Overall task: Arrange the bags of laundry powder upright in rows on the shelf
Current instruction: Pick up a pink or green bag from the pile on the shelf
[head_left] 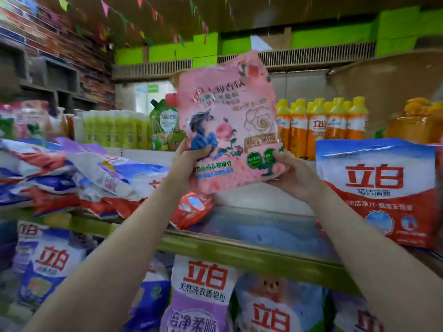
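A pink bag of laundry powder (227, 121) with rose pictures is held upright in the air above the shelf (239, 252). My left hand (189, 161) grips its lower left corner and my right hand (290, 173) grips its lower right corner. On the shelf to the right, a red, white and blue bag (376, 190) stands upright. A pile of similar bags (79, 176) lies flat and jumbled on the shelf to the left. A small red bag (191, 209) lies under the pink one.
Behind stand green bottles (112, 130), a green pouch (165, 125) and orange bottles with yellow caps (321, 125). The lower shelf holds upright bags, one purple (199, 295) among them. The shelf surface between the pile and the upright bag is bare blue metal (263, 228).
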Available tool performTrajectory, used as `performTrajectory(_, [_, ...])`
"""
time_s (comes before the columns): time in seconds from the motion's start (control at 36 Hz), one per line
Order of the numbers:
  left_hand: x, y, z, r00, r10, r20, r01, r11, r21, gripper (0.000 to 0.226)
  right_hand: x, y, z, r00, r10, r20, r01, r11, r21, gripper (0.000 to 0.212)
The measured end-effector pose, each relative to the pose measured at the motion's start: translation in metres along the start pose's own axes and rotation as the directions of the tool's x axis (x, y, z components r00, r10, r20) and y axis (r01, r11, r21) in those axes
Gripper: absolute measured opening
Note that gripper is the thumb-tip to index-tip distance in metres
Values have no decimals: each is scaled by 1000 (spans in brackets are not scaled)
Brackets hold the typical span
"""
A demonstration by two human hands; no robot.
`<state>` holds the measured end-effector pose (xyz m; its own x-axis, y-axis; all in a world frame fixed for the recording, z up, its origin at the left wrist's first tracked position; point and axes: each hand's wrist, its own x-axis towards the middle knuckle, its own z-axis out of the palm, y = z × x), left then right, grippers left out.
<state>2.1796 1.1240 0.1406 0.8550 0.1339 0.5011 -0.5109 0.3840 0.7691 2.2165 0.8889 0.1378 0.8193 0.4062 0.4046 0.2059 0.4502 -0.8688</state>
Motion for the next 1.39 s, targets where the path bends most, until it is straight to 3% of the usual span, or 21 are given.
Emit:
performTrajectory(0.08, [10, 18, 5, 995, 55, 81, -59, 997, 46, 30, -7, -14, 7, 999, 11, 30, -8, 993, -115, 74])
performTrajectory(0.19, [13, 29, 18, 985, 68, 156, -81, 994, 78, 31, -19, -23, 10, 997, -8, -76, 1, 995, -97, 43])
performTrajectory(0.33, [9, 25, 35, 978, 34, 204, -44, 998, 44, 34, -36, -27, 4, 993, -61, -100, 48, 990, -135, 40])
performTrajectory(0.44, [8, 21, 56, 965, 6, 260, -7, 1000, 4, 35, -49, -35, -8, 992, -109, -69, 100, 988, -114, 51])
performTrajectory(0.56, [7, 13, 75, 955, -17, 297, 13, 1000, 16, 35, -65, -49, -20, 985, -146, -93, 137, 985, -103, 27])
performTrajectory(0.64, [7, 6, 91, 944, -25, 330, 21, 1000, 15, 36, -83, -61, -27, 979, -143, -148, 121, 981, -150, 39])
performTrajectory(0.72, [3, 0, 112, 937, -57, 346, 52, 998, 26, 40, -100, -72, -35, 961, -142, -237, 97, 976, -194, 10])
performTrajectory(0.83, [-4, -9, 149, 937, -91, 337, 47, 989, 137, 86, -130, -89, -58, 936, -147, -318, 66, 965, -253, 15])
performTrajectory(1.0, [-27, -35, 223, 923, -109, 369, 85, 993, 82, 52, -185, -125, -94, 891, -186, -413, 41, 941, -336, 12])
performTrajectory(1.08, [-39, -50, 256, 917, -129, 378, 95, 990, 109, 71, -213, -144, -118, 863, -180, -472, 8, 939, -344, 12])
performTrajectory(1.28, [-79, -83, 341, 909, -133, 396, 95, 989, 115, 87, -286, -178, -174, 805, -200, -558, -59, 910, -411, 10])
performTrajectory(1.36, [-97, -100, 373, 904, -156, 398, 112, 985, 130, 84, -315, -194, -196, 799, -192, -570, -90, 899, -429, 45])
performTrajectory(1.39, [-104, -106, 384, 899, -165, 405, 118, 983, 138, 83, -324, -199, -204, 800, -203, -565, -90, 890, -447, 46])
